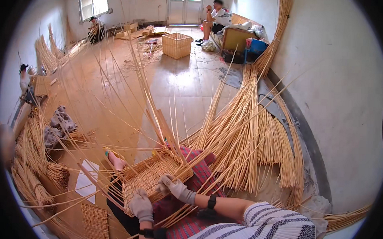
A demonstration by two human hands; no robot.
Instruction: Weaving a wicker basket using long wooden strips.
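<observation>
A half-woven wicker basket rests on my lap over a red striped cloth, with long loose rods standing out from its corners. My left hand, in a pale glove, has its fingers closed on the basket's near rim at the lower left. My right hand, also gloved, grips the near rim farther right, among the rods; its fingertips are partly hidden. A flat woven panel lies on the floor at lower left, beside a white sheet.
Willow bundles lie right and left, near grey cloth. A square basket stands ahead. Three other people sit or work along the walls. A bench with a blue bin is at back right.
</observation>
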